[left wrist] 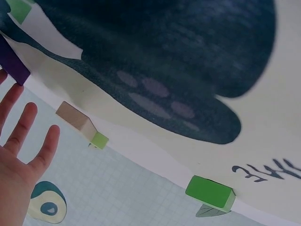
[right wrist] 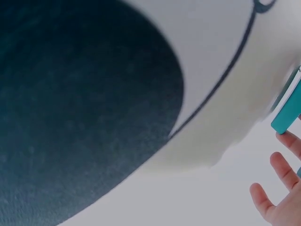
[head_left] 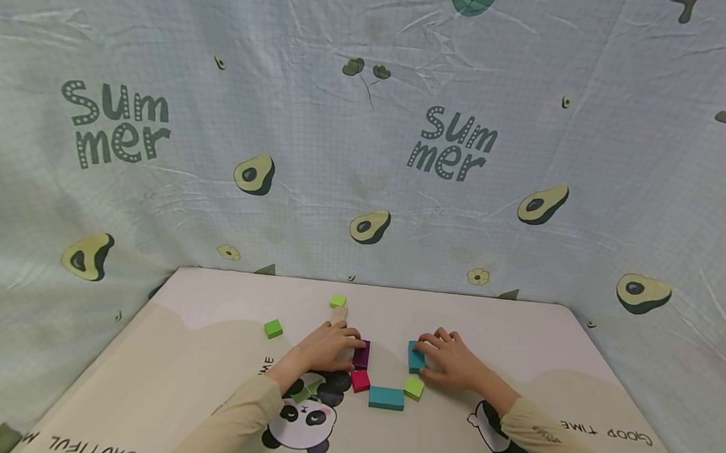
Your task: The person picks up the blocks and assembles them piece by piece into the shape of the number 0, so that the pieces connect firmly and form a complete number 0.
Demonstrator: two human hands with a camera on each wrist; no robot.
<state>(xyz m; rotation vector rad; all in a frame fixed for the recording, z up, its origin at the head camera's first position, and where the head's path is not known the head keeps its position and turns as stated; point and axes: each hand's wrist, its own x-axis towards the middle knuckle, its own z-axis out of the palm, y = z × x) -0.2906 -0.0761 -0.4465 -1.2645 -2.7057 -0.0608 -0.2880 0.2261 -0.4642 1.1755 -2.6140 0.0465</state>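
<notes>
My left hand (head_left: 330, 348) holds a purple block (head_left: 362, 356) by its ends, between a fingertip at the far side and the thumb near the close side. The left wrist view shows a fingertip right at the end of this purple block (left wrist: 13, 63), other fingers spread apart. Opposite, my right hand (head_left: 451, 360) pinches a teal block (head_left: 415, 358) the same way. In the right wrist view a fingertip meets the corner of the teal block (right wrist: 288, 110). Between and nearer lie a red block (head_left: 360, 381), a second teal block (head_left: 386, 398) and a lime block (head_left: 413, 388), forming a curved row.
Behind the left hand lie a beige block (head_left: 338, 314) and a small lime block (head_left: 337, 300). Farther left sits a green block (head_left: 274, 328). The tabletop (head_left: 450, 436) carries printed pandas and lettering. A patterned curtain (head_left: 318, 135) hangs behind its far edge.
</notes>
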